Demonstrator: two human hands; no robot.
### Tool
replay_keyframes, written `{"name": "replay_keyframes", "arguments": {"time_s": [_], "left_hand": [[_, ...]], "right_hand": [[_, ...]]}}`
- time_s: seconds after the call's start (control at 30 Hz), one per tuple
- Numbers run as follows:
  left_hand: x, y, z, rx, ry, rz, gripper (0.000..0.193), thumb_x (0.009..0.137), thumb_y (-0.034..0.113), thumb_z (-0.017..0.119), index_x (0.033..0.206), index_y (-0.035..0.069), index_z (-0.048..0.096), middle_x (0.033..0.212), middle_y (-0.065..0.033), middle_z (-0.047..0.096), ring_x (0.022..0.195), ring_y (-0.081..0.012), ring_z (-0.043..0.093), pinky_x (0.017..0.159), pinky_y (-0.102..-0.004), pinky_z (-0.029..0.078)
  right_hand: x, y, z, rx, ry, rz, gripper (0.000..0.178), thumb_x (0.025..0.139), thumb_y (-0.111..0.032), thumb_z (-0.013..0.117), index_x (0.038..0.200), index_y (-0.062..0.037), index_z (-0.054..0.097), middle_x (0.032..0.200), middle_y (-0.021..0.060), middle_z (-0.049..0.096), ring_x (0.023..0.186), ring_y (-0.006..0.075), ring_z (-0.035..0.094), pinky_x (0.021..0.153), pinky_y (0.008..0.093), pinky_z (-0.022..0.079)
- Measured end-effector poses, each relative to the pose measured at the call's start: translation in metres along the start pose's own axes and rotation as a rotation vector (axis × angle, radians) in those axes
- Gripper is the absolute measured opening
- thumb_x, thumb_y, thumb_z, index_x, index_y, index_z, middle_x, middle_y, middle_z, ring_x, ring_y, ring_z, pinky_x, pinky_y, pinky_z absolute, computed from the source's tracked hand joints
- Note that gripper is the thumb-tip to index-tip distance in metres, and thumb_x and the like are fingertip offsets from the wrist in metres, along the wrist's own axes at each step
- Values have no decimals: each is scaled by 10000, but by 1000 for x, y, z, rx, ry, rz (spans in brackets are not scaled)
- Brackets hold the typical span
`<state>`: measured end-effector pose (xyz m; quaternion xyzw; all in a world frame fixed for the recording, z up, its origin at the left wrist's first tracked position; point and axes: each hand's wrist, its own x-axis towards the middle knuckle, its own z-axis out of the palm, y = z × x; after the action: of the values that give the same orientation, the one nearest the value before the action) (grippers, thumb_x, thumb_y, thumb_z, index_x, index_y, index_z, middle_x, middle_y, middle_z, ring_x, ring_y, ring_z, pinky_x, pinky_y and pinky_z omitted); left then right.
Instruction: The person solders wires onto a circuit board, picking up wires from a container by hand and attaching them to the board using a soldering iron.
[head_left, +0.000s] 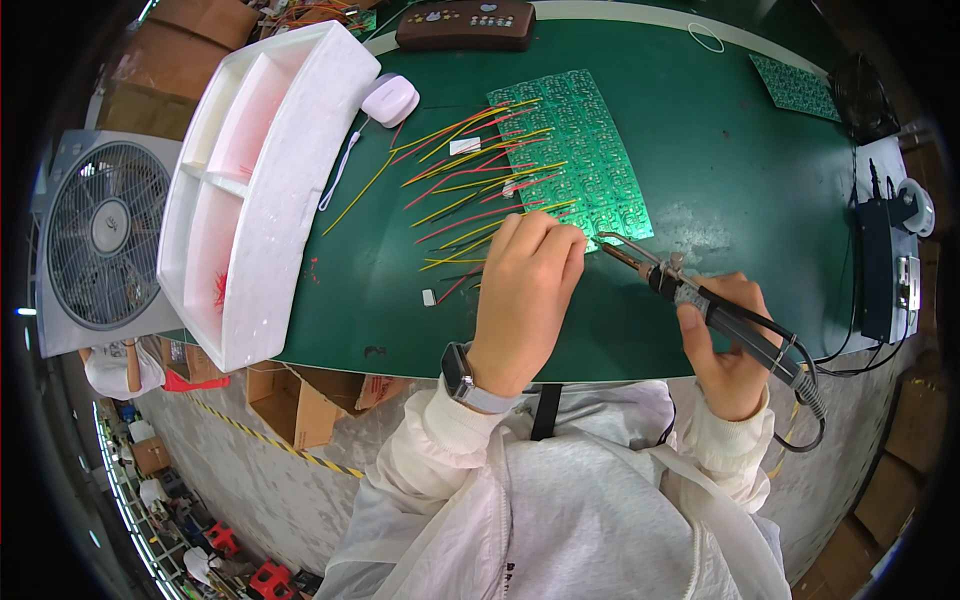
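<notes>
A green circuit board panel (585, 135) lies on the green table, with red, yellow and black wires (470, 190) fanning out from its left side. My left hand (532, 285) is closed in a pinch at the panel's near corner, on thin wires whose ends its fingers hide. A small white connector (430, 297) lies left of that hand, its wires running toward the fingers. In my right hand (728, 345) is a soldering iron (715, 312) with a thin bent metal tube along it. Its tip meets the panel's near edge, close to my left fingertips.
A white foam box (285, 190) with compartments stands at the left, beside a fan (110, 232). Behind the wires sit a pale round-cornered case (390, 100) and a brown box (465, 25). Another panel (795, 88) lies far right, near a black soldering station (880, 270) with cables.
</notes>
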<state>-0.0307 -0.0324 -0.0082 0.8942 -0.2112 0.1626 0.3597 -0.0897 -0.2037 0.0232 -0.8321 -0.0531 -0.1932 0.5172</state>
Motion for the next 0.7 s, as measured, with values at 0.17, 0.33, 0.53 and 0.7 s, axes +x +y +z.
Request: {"name": "replay_keyframes", "arguments": {"time_s": [0.17, 0.33, 0.53, 0.7], "left_hand": [[0, 0, -1, 29, 14, -3, 134, 640, -25, 634, 730, 32, 554, 712, -59, 516, 644, -222, 482, 548, -312, 396], [0, 0, 0, 22, 30, 16, 131, 637, -29, 630, 721, 28, 548, 709, -62, 513, 646, -226, 481, 553, -316, 398], [0, 2, -4, 75, 3, 8, 130, 641, -22, 630, 729, 35, 552, 717, -57, 512, 671, -226, 485, 580, -315, 397], [10, -4, -25, 133, 98, 0, 93, 710, 36, 600, 792, 45, 557, 768, -71, 525, 717, -233, 498, 657, -314, 391]], "right_hand": [[-4, 2, 3, -23, 20, -32, 203, 677, -30, 663, 836, 23, 550, 658, 70, 543, 534, 120, 489, 496, 222, 390], [-10, 10, 4, -46, 140, -116, 206, 696, -65, 656, 827, 31, 530, 661, 88, 540, 534, 124, 493, 493, 229, 390], [-11, 1, -9, 143, 491, 127, 238, 774, -178, 589, 841, 20, 475, 654, 96, 525, 510, 128, 488, 472, 232, 404], [-15, 12, -7, 196, 524, 208, 240, 779, -189, 578, 851, 17, 476, 643, 86, 520, 505, 131, 482, 470, 233, 397]]}}
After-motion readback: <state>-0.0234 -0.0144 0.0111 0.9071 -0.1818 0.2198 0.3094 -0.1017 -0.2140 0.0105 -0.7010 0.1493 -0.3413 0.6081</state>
